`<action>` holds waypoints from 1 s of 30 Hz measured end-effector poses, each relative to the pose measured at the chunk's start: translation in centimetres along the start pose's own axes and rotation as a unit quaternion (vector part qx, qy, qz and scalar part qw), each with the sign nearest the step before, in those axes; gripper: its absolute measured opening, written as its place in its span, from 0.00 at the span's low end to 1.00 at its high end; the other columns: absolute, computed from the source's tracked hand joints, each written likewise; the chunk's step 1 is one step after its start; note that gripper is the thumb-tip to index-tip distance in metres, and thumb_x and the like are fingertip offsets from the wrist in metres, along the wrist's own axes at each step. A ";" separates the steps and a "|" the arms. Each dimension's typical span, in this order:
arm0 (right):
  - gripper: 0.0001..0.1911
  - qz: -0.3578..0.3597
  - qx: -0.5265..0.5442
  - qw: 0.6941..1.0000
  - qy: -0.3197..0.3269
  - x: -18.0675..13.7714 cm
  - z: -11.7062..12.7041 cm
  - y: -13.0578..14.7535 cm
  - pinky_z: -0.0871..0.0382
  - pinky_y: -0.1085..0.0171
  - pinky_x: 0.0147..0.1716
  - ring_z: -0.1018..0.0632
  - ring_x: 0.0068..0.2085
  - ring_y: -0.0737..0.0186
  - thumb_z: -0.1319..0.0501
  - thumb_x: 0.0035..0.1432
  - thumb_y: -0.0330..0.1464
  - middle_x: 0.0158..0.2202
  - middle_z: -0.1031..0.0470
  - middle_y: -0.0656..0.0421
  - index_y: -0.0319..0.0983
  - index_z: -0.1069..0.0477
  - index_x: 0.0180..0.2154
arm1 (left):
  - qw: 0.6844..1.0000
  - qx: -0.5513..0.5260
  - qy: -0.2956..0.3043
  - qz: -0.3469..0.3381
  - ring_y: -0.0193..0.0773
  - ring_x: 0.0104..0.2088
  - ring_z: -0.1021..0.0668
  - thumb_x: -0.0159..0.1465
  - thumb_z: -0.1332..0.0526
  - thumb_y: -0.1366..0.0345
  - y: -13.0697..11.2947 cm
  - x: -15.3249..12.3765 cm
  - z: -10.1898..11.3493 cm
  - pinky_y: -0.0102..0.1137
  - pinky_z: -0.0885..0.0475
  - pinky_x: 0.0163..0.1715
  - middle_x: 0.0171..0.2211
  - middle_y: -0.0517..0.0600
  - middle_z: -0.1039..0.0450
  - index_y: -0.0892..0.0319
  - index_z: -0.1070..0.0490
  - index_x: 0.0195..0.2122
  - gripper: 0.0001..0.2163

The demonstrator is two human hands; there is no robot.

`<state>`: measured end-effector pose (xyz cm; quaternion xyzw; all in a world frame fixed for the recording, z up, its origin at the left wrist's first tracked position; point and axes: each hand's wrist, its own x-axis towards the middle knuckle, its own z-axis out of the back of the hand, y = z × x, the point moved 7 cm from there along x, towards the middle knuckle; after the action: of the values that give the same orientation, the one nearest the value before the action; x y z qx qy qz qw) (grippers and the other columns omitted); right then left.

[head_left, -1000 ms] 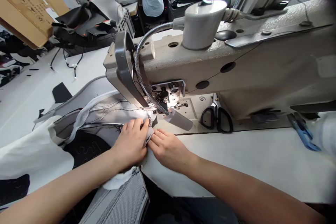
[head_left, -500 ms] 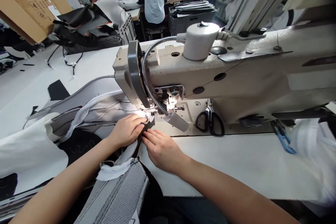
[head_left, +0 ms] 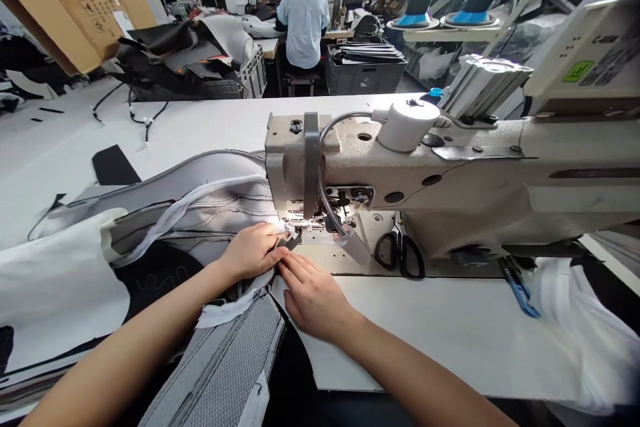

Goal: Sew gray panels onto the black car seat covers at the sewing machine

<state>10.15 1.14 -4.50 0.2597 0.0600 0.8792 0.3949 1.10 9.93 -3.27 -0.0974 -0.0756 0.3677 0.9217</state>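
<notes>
My left hand (head_left: 256, 251) lies on the grey fabric piece (head_left: 220, 203) just before the sewing machine's (head_left: 350, 170) needle area, its thumb and fingers closed on the edge. My right hand (head_left: 316, 293) meets the left thumb, fingers pressed together on the near edge of the same fabric; the thumb is partly tucked underneath. White piping-like trim (head_left: 185, 203) runs along the piece. A textured grey panel (head_left: 225, 353) of it hangs toward my lap. The machine's lamp lights the presser foot, and the fabric under it is largely hidden by my left fingers.
Black-handled scissors (head_left: 399, 250) lie on the machine bed to the right. Blue-handled snips (head_left: 523, 290) and white cloth (head_left: 575, 340) are further right. A black fabric scrap (head_left: 116, 165) lies at left. Beyond the table, a person (head_left: 303, 20) sits near a grey crate (head_left: 365, 73).
The camera view has tilted up and shifted, so the machine appears lower and further right. My hands have stayed on the fabric by the needle, with my right fingertips now against the left thumb.
</notes>
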 end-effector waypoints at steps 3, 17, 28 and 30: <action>0.23 -0.006 0.002 1.000 0.003 0.0 0.0 0.0 0.39 0.54 0.60 0.35 0.60 0.51 0.50 0.58 0.28 0.56 0.33 0.43 0.25 0.34 0.54 | 1.000 0.006 -0.004 -0.003 0.47 0.42 0.26 0.67 0.66 0.44 -0.1 -0.1 -0.1 0.38 0.30 0.42 0.39 0.59 0.27 0.65 0.27 0.50 0.35; 0.21 -0.019 0.028 0.999 0.001 0.1 0.5 0.2 0.38 0.54 0.59 0.34 0.58 0.53 0.48 0.57 0.28 0.55 0.32 0.44 0.29 0.33 0.51 | 1.000 -0.018 -0.015 -0.002 0.46 0.38 0.26 0.67 0.65 0.43 -0.4 -0.6 0.5 0.36 0.31 0.37 0.36 0.57 0.27 0.62 0.27 0.49 0.34; 0.27 -0.071 -0.002 0.997 -0.019 0.4 1.2 -0.3 0.38 0.60 0.57 0.34 0.58 0.56 0.47 0.56 0.28 0.59 0.38 0.48 0.32 0.43 0.58 | 0.999 -0.025 -0.029 0.011 0.43 0.41 0.25 0.65 0.50 0.63 0.0 0.1 0.5 0.35 0.30 0.42 0.39 0.52 0.26 0.56 0.28 0.42 0.13; 0.27 -0.079 -0.003 0.996 -0.028 0.4 1.2 0.0 0.38 0.57 0.56 0.35 0.58 0.54 0.47 0.56 0.27 0.60 0.40 0.46 0.32 0.42 0.58 | 1.000 -0.014 -0.015 0.020 0.42 0.41 0.25 0.64 0.48 0.66 -0.5 -0.6 0.6 0.34 0.30 0.42 0.39 0.52 0.27 0.57 0.29 0.41 0.10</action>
<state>10.53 1.28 -3.35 0.2776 0.0666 0.8376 0.4658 0.89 9.26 -2.57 -0.1060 -0.0923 0.3864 0.9115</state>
